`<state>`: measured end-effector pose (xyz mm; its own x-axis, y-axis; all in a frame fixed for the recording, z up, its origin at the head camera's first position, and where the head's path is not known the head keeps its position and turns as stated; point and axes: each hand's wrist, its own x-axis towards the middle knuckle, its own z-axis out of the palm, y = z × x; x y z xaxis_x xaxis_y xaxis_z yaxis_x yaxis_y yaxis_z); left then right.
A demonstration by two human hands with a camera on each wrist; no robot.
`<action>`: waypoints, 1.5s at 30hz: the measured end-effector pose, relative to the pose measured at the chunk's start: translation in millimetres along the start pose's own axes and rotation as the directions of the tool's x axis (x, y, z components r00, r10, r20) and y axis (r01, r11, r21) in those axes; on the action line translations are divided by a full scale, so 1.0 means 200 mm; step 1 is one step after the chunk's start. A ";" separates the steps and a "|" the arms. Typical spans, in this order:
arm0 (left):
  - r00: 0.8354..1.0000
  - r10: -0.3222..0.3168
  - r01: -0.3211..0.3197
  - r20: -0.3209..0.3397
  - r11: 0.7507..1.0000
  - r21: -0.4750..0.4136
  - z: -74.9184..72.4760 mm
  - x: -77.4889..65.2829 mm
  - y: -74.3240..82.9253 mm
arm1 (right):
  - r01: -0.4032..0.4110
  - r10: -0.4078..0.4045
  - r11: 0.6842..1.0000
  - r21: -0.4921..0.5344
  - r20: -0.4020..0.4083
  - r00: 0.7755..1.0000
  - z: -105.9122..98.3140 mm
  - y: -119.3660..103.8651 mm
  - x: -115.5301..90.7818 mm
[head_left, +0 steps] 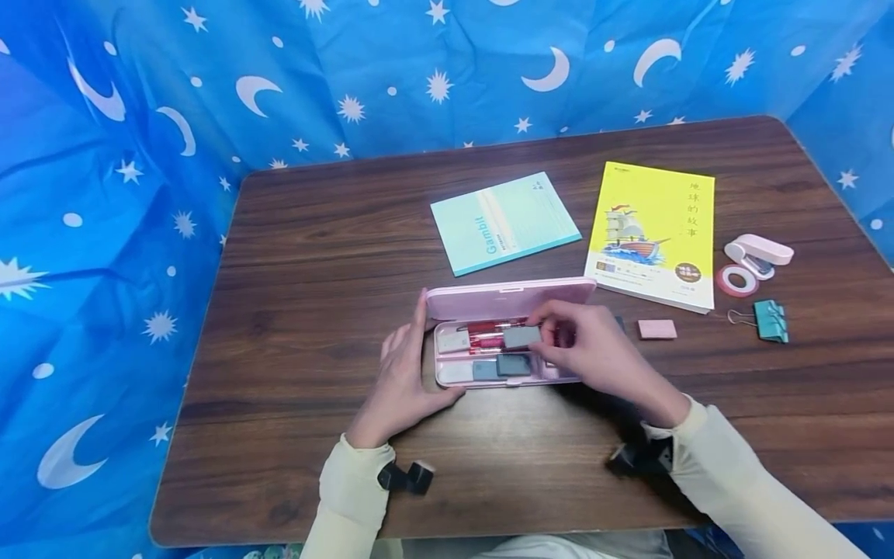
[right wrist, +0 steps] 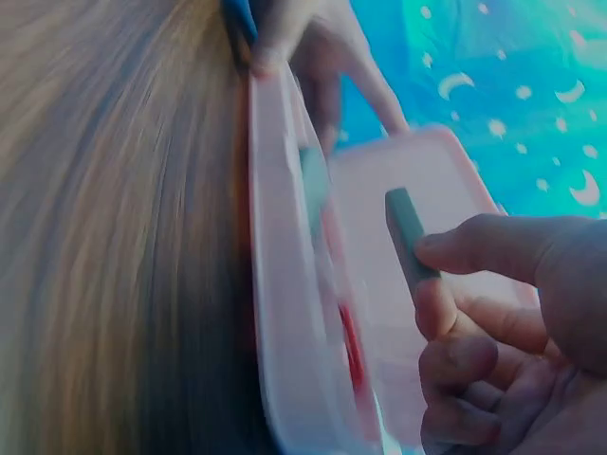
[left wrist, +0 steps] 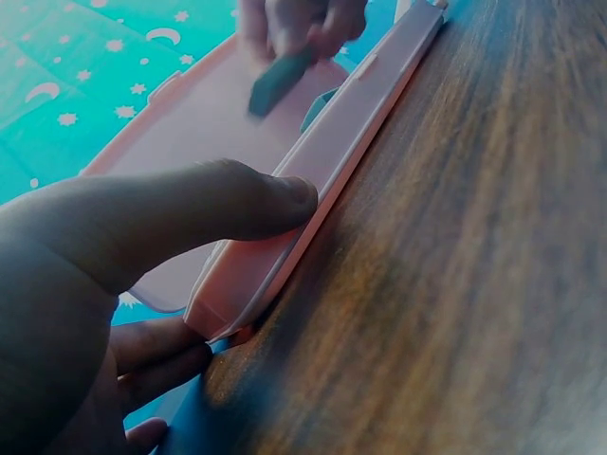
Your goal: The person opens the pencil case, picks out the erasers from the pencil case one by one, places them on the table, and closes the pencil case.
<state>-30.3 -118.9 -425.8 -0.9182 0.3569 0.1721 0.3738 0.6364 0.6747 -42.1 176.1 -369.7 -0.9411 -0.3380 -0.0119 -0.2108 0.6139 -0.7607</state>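
Observation:
A pink pencil case [head_left: 447,380] lies on the table with its lid [head_left: 513,299] raised at the back. My left hand [head_left: 401,373] grips its left end, the thumb [left wrist: 275,204] against the front wall and the fingers at the end. Above the case, my right hand [head_left: 594,341] pinches a grey-green eraser [head_left: 521,336] between thumb and fingers; it also shows in the right wrist view as a slim block [right wrist: 406,232]. Inside the case sit red pens [head_left: 482,339], a white eraser [head_left: 455,372], a blue-grey block [head_left: 485,369] and a dark grey block [head_left: 513,365]. My right hand hides the case's right end.
Behind the case lies a light-green notebook [head_left: 506,221], with a yellow book [head_left: 649,233] to its right. Farther right are a pink stapler [head_left: 764,250], a tape roll [head_left: 721,281], a teal binder clip [head_left: 771,321] and a pink eraser [head_left: 657,330].

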 end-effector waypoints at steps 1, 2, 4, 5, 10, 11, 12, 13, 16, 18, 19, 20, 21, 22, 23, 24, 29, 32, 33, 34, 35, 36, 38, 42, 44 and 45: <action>1.000 0.005 -0.005 -0.002 1.000 0.000 0.00 0.00 0.00 | -0.001 0.001 1.000 0.005 -0.012 1.000 -0.03 0.02 -0.03; 1.000 0.007 -0.007 -0.004 1.000 0.002 0.00 0.00 0.00 | -0.002 0.002 1.000 0.008 -0.026 1.000 -0.07 0.04 -0.07; 1.000 0.012 -0.012 -0.008 1.000 0.000 0.00 0.00 0.00 | 0.003 -0.003 1.000 -0.001 -0.065 0.998 -0.13 0.10 -0.14; 1.000 0.014 -0.014 -0.008 1.000 0.000 0.00 0.00 0.00 | 0.007 -0.008 1.000 -0.015 -0.089 0.996 -0.17 0.13 -0.17; 1.000 0.013 -0.013 -0.005 1.000 -0.008 0.00 0.00 0.00 | -0.094 0.078 0.992 -0.089 -0.173 0.982 -0.31 0.27 -0.32; 1.000 0.010 -0.010 -0.005 1.000 -0.006 0.00 0.00 0.00 | -0.121 0.102 0.988 -0.098 -0.180 0.978 -0.33 0.30 -0.35; 1.000 0.010 -0.010 -0.006 1.000 -0.007 0.00 0.00 0.00 | -0.148 0.127 0.983 -0.104 -0.186 0.974 -0.35 0.32 -0.37; 1.000 0.007 -0.007 -0.005 1.000 -0.006 0.00 0.00 0.00 | -0.166 0.143 0.980 -0.109 -0.193 0.971 -0.37 0.34 -0.39; 1.000 0.003 -0.003 -0.006 1.000 -0.005 0.00 0.00 0.00 | -0.187 0.161 0.975 -0.124 -0.191 0.968 -0.39 0.40 -0.44; 1.000 -0.001 0.001 -0.002 1.000 -0.004 0.00 0.00 -0.01 | -0.181 0.155 0.974 -0.134 -0.189 0.970 -0.39 0.43 -0.45; 1.000 -0.003 0.003 0.000 1.000 -0.004 0.00 0.00 -0.01 | -0.178 0.151 0.974 -0.138 -0.186 0.971 -0.39 0.44 -0.45; 1.000 -0.002 0.002 0.001 1.000 -0.003 0.00 0.00 -0.01 | -0.176 0.148 0.974 -0.143 -0.184 0.972 -0.39 0.45 -0.46; 1.000 -0.001 0.001 0.001 1.000 -0.001 0.00 -0.01 -0.01 | -0.175 0.147 0.973 -0.149 -0.183 0.972 -0.39 0.45 -0.46; 1.000 0.000 0.000 0.002 1.000 0.000 0.00 -0.01 -0.01 | -0.175 0.145 0.972 -0.155 -0.185 0.972 -0.39 0.46 -0.46; 1.000 0.000 0.000 0.002 1.000 0.001 0.00 -0.01 -0.01 | -0.176 0.145 0.971 -0.162 -0.186 0.972 -0.39 0.46 -0.46; 1.000 0.002 -0.002 0.001 1.000 0.002 0.00 -0.01 -0.01 | -0.179 0.147 0.969 -0.168 -0.186 0.972 -0.38 0.47 -0.46; 1.000 0.011 -0.011 -0.001 1.000 0.002 0.01 0.00 -0.01 | -0.209 0.175 0.958 -0.195 -0.177 0.969 -0.39 0.46 -0.47; 1.000 0.014 -0.014 0.003 1.000 0.002 0.01 0.00 0.00 | -0.225 0.193 0.959 -0.171 -0.183 0.964 -0.39 0.42 -0.47; 1.000 0.013 -0.013 0.003 1.000 0.003 0.01 0.00 0.00 | -0.227 0.198 0.962 -0.155 -0.181 0.963 -0.39 0.39 -0.46; 1.000 0.014 -0.014 0.002 1.000 0.004 0.00 -0.01 0.00 | -0.217 0.190 0.966 -0.142 -0.183 0.965 -0.38 0.36 -0.44; 1.000 0.013 -0.013 0.002 1.000 0.006 0.00 -0.01 0.00 | -0.196 0.171 0.972 -0.129 -0.185 0.968 -0.37 0.33 -0.43; 1.000 0.013 -0.013 0.001 1.000 0.007 0.00 -0.01 -0.01 | -0.172 0.149 0.978 -0.118 -0.182 0.972 -0.36 0.30 -0.40; 1.000 0.014 -0.014 0.000 1.000 0.009 0.00 -0.01 -0.01 | -0.118 0.101 0.988 -0.098 -0.162 0.982 -0.31 0.24 -0.35; 1.000 0.022 -0.022 -0.001 1.000 0.011 0.00 0.00 0.00 | -0.036 0.031 0.998 -0.048 -0.095 0.995 -0.17 0.12 -0.20; 1.000 0.023 -0.023 0.004 1.000 0.015 0.00 0.00 0.00 | -0.024 0.022 0.999 -0.028 -0.055 0.998 -0.09 0.05 -0.13; 1.000 0.021 -0.021 0.007 1.000 0.017 0.00 0.00 0.00 | -0.020 0.020 1.000 -0.016 -0.037 0.999 -0.05 0.02 -0.10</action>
<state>-31.2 -118.5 -426.8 -0.9092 0.3747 0.1813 0.3953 0.6405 0.6584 -26.9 192.5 -367.0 -0.9542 -0.2991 -0.0027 -0.1960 0.6320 -0.7497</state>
